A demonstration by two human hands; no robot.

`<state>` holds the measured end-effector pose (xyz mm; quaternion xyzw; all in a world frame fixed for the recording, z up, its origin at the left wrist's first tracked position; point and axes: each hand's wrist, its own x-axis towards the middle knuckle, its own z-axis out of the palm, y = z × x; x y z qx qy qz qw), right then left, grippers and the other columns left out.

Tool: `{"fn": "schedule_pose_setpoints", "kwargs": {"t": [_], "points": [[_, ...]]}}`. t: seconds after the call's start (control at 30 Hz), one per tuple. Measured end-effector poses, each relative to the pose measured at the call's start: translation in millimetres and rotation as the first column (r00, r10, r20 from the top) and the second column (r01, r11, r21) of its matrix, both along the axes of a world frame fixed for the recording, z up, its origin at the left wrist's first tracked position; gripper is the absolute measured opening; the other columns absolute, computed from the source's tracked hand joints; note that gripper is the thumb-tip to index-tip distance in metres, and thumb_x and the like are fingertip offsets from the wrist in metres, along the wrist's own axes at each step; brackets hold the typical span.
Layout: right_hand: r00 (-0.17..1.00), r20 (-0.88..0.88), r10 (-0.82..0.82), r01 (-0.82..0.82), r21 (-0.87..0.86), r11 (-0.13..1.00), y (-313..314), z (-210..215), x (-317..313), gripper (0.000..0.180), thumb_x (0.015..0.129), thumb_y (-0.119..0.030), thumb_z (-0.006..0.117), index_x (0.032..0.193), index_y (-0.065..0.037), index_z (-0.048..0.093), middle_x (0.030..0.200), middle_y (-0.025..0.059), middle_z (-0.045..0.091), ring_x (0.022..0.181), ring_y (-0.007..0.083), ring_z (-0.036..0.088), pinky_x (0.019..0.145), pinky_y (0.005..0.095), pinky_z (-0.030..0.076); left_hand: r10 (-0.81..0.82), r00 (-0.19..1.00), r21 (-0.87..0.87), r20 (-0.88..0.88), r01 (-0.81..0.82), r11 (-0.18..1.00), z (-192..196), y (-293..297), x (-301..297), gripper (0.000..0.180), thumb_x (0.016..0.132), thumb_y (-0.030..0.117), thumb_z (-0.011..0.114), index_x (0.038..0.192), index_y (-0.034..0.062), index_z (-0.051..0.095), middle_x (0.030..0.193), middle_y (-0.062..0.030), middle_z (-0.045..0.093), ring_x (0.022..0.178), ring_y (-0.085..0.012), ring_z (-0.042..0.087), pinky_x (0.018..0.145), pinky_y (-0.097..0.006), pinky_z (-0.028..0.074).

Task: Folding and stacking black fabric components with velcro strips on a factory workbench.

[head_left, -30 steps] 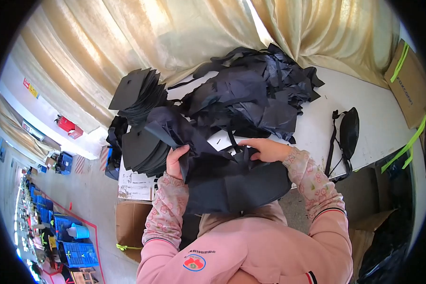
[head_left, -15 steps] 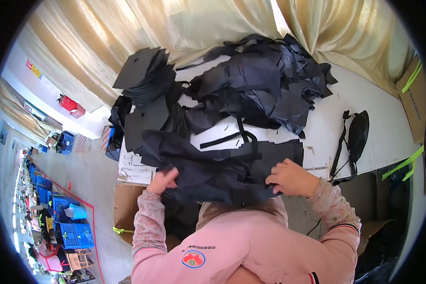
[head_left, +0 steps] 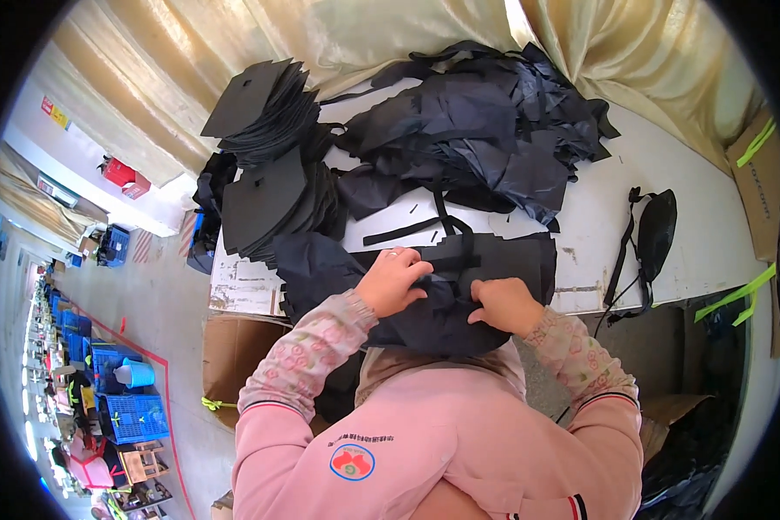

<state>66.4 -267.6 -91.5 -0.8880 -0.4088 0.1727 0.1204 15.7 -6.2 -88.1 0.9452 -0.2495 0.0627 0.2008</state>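
Head view, from my end of the link. Black cloth (head_left: pixel 416 334) lies bunched at the table's near edge, its front drooping over toward the lap. I see the left hand (head_left: pixel 394 282) on top of it, fingers bent into the folds; the right hand (head_left: pixel 504 305) is just beside, curled, thumb and fingertip touching. Whether either one truly pinches the material, I cannot tell.

Crowding: at the left, a lower stack of black panels (head_left: pixel 264 195) sits right up against the material; an upper stack (head_left: pixel 251 100) stands behind. Under the right end I note flat black pieces (head_left: pixel 537 264), edge stepped. A loose black strap (head_left: pixel 399 233) trails across the white table (head_left: pixel 702 234) just beyond the hands. Past that, a big crumpled black heap (head_left: pixel 468 130) fills the far side, up near gold curtains (head_left: pixel 191 56).

Well apart at right, I log a black pouch (head_left: pixel 657 224), its straps reaching the front edge. Cardboard box (head_left: pixel 225 360) below the left corner; blue crates (head_left: pixel 139 420) on the floor farther off.
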Motion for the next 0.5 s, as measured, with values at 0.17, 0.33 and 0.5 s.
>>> {"fn": "schedule_pose_setpoints", "kwargs": {"t": [0.17, 0.33, 0.5], "points": [[0.919, 0.39, -0.057, -0.13, 0.437, 0.89, -9, 12, -6, 0.023, 0.077, -0.016, 0.074, 0.086, -0.007, 0.055, 0.08, 0.01, 0.06, 0.078, 0.031, 0.063, 0.064, 0.042, 0.05, 0.005, 0.988, -0.063, -0.155, -0.015, 0.998, -12, 15, 19, 0.019, 0.081, 0.015, 0.074, 0.085, 0.0059, 0.058, 0.079, -0.0054, 0.06, 0.08, -0.0267, 0.06, 0.076, -0.038, 0.047], [0.988, 0.011, -0.154, 0.126, 0.519, 0.845, -27, 30, -6, 0.021, 0.078, -0.011, 0.071, 0.083, -0.005, 0.052, 0.076, 0.0099, 0.055, 0.071, 0.0302, 0.058, 0.06, 0.0382, 0.046, 0.067, 0.862, -0.164, -0.502, -0.171, 0.972, 24, 25, 20, 0.018, 0.087, 0.012, 0.07, 0.091, 0.0035, 0.055, 0.081, -0.0083, 0.065, 0.074, -0.0242, 0.063, 0.067, -0.035, 0.048], [0.958, -0.287, 0.0, 0.168, 0.561, 0.811, -26, 43, 5, 0.022, 0.082, -0.011, 0.073, 0.086, -0.004, 0.053, 0.077, 0.0059, 0.055, 0.068, 0.0181, 0.056, 0.061, 0.0318, 0.045, -0.088, 0.96, -0.282, -0.268, 0.009, 0.959, 40, 3, 19, 0.048, 0.083, 0.017, 0.073, 0.126, 0.01, 0.052, 0.114, -0.0136, 0.061, 0.104, -0.0326, 0.061, 0.087, -0.038, 0.05]]}}
